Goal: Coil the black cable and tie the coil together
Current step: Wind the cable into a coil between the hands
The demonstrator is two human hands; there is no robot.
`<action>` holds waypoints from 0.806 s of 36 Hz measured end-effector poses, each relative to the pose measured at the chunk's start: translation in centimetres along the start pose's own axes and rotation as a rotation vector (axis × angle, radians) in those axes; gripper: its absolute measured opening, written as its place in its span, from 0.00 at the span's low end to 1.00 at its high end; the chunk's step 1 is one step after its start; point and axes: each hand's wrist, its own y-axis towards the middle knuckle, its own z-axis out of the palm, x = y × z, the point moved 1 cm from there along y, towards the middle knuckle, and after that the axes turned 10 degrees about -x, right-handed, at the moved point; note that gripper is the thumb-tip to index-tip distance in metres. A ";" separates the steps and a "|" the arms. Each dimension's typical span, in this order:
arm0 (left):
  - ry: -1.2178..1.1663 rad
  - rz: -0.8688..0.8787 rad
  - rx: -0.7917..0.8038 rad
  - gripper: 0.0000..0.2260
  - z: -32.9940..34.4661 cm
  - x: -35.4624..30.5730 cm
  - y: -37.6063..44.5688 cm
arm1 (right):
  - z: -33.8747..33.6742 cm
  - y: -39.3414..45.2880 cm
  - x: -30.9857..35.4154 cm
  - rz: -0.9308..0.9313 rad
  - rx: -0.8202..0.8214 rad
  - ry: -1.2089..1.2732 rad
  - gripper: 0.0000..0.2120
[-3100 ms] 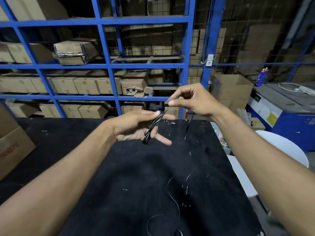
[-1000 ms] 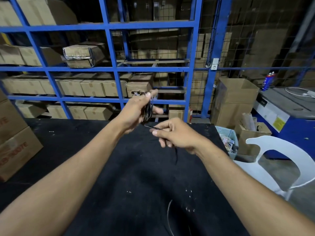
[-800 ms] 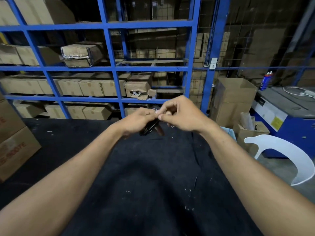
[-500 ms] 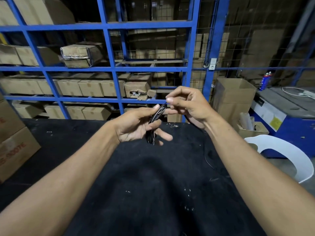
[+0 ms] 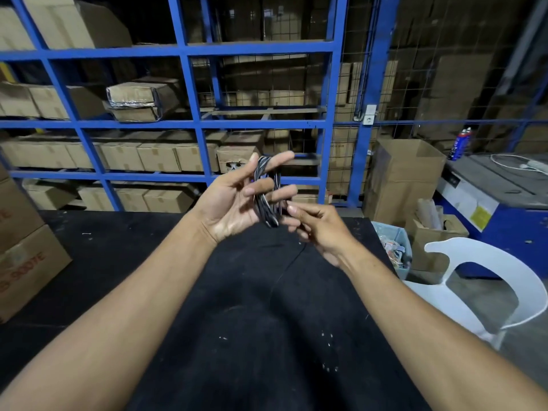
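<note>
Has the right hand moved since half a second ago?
Yes. The right hand has dropped from level with the blue shelf rail to below the cable coil, over the black table.

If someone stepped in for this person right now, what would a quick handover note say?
Left hand: held up above the black table, fingers spread, the black cable coil looped around them.
Right hand: just below the coil, pinching the loose cable tail, which trails down to the table.
Done: several loops wound.
Left: wind the remaining tail, then tie the coil together; no tie is visible yet.
</note>
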 end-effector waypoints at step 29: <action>0.644 -0.185 -0.149 0.25 -1.2 2.3 -0.9 | -0.5 -0.1 8.9 -0.498 0.195 -0.499 0.08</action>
